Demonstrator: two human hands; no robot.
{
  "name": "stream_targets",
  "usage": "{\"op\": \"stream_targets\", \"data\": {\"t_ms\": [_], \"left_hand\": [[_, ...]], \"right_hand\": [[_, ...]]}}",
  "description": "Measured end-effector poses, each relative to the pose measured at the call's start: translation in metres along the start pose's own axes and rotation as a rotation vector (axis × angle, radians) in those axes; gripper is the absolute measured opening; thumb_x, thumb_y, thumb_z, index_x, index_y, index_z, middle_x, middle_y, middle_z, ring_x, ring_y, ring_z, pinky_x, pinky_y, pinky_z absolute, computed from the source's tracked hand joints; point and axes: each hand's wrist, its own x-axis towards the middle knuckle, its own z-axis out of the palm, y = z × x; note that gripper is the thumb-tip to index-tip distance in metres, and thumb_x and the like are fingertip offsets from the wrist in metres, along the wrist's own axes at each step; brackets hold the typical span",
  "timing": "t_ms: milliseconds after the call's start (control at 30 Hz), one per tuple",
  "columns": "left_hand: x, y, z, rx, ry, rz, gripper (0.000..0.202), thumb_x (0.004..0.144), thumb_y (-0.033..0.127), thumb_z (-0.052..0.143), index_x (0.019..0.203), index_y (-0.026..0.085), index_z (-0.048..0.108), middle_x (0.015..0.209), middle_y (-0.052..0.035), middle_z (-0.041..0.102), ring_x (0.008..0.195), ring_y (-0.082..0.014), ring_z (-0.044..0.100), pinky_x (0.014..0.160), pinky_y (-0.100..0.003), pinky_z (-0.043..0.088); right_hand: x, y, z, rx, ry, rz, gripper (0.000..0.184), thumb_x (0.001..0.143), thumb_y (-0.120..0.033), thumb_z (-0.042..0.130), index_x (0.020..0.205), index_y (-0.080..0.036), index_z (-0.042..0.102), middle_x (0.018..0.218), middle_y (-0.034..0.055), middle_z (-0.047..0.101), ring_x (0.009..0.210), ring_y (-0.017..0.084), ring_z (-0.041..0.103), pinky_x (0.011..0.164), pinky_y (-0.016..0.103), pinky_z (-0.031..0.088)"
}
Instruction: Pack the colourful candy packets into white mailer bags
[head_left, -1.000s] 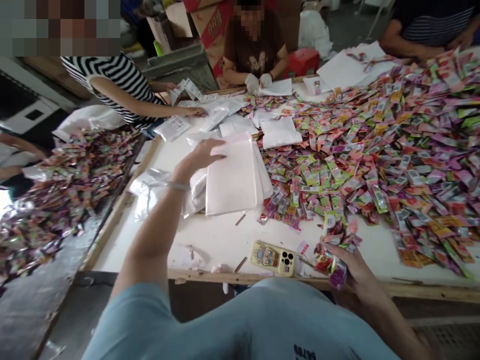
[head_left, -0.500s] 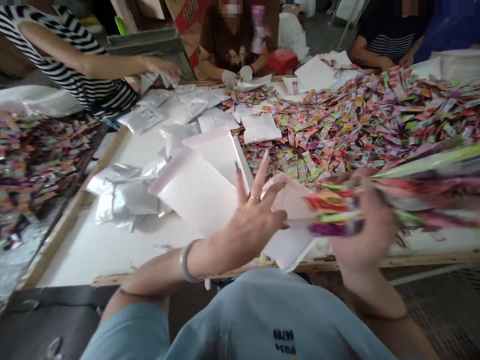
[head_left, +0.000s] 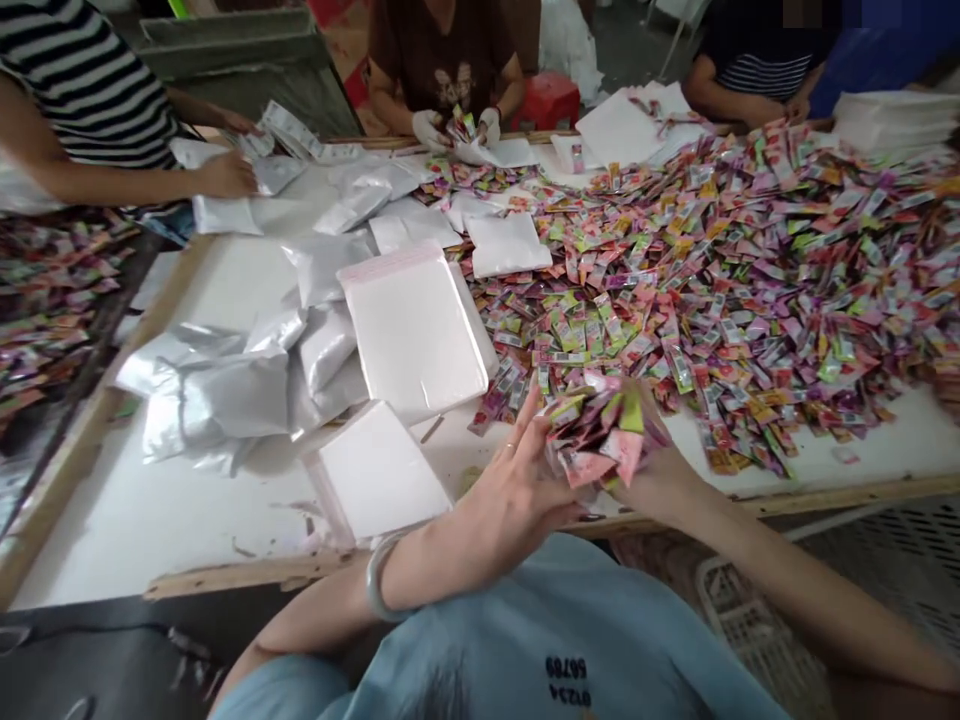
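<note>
In front of my body, a thick bunch of small colourful packets is held between my two hands. My left hand, with a ring and a bangle, curves round its left side, index finger pointing up. Round the right side closes my right hand, its fingers mostly hidden by the packets. Whether a pouch surrounds the bunch, I cannot tell. Left of my hands a few flat white pouches lie near the table's front edge. Behind them sits a stack of flat white pouches with pinkish flaps.
Loose packets cover the table's right side. Filled silvery pouches are heaped at left. Across the table, a gloved person holds packets over a pouch. A striped-shirt person handles pouches. A wooden rim edges the table.
My right hand has swung left with the packets and met my left hand. My left fingers, spread before, now curve round the bunch. Some flat white pouches now lie nearer the front edge.
</note>
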Motion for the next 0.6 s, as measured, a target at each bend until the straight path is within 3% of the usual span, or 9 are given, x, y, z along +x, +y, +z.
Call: {"op": "stream_targets", "data": {"t_ms": [133,233,333,400,500,600], "left_hand": [[-0.012,-0.001,-0.009,-0.022,-0.021,0.055,0.019,0.09,0.015,0.075,0.105,0.026,0.08,0.172,-0.0075,0.031,0.163,-0.0447,0.013,0.128,-0.063,0.033],[-0.028,-0.001,-0.017,-0.015,-0.002,0.08,0.018,0.089,0.014,0.075,0.099,0.028,0.08,0.174,-0.0011,0.028,0.163,-0.0444,0.008,0.129,-0.064,0.032],[-0.041,-0.001,-0.025,0.024,-0.023,0.085,0.019,0.089,0.017,0.076,0.103,0.03,0.079,0.176,-0.0004,0.021,0.164,-0.0422,0.008,0.128,-0.062,0.034],[-0.046,0.0,-0.03,0.082,0.024,0.09,0.024,0.088,0.018,0.079,0.109,0.03,0.078,0.178,-0.0014,0.017,0.164,-0.0419,0.008,0.127,-0.064,0.034],[-0.051,0.0,-0.038,0.144,0.066,0.11,0.031,0.083,0.015,0.082,0.111,0.028,0.077,0.175,-0.0028,0.027,0.164,-0.0414,0.01,0.125,-0.064,0.039],[-0.064,-0.005,-0.046,0.11,-0.033,0.081,0.032,0.086,0.012,0.077,0.112,0.031,0.077,0.162,-0.0022,0.05,0.161,-0.0326,0.03,0.121,-0.05,0.05]], "right_hand": [[-0.001,-0.013,-0.035,-0.112,-0.092,-0.195,0.068,0.068,-0.067,0.086,0.119,-0.026,0.068,0.137,0.0155,0.057,0.134,0.043,0.049,0.111,0.063,0.044],[0.0,-0.024,-0.053,-0.094,-0.165,-0.242,0.076,0.063,-0.07,0.089,0.124,-0.03,0.068,0.142,0.0126,0.056,0.14,0.043,0.047,0.107,0.057,0.048],[0.001,-0.035,-0.054,-0.086,-0.387,-0.225,0.065,0.063,-0.068,0.091,0.113,-0.031,0.074,0.123,0.0086,0.069,0.111,0.034,0.067,0.088,0.045,0.058],[0.0,-0.043,-0.05,-0.134,-0.462,-0.206,0.057,0.065,-0.067,0.09,0.107,-0.031,0.076,0.111,0.0071,0.073,0.095,0.03,0.069,0.081,0.043,0.059],[-0.002,-0.051,-0.047,-0.156,-0.459,-0.207,0.052,0.069,-0.068,0.088,0.103,-0.03,0.076,0.104,0.0075,0.072,0.095,0.03,0.069,0.084,0.044,0.059],[-0.002,-0.048,-0.059,-0.059,-0.522,-0.228,0.046,0.072,-0.063,0.087,0.101,-0.029,0.078,0.096,0.0052,0.073,0.091,0.028,0.071,0.08,0.04,0.059]]}}
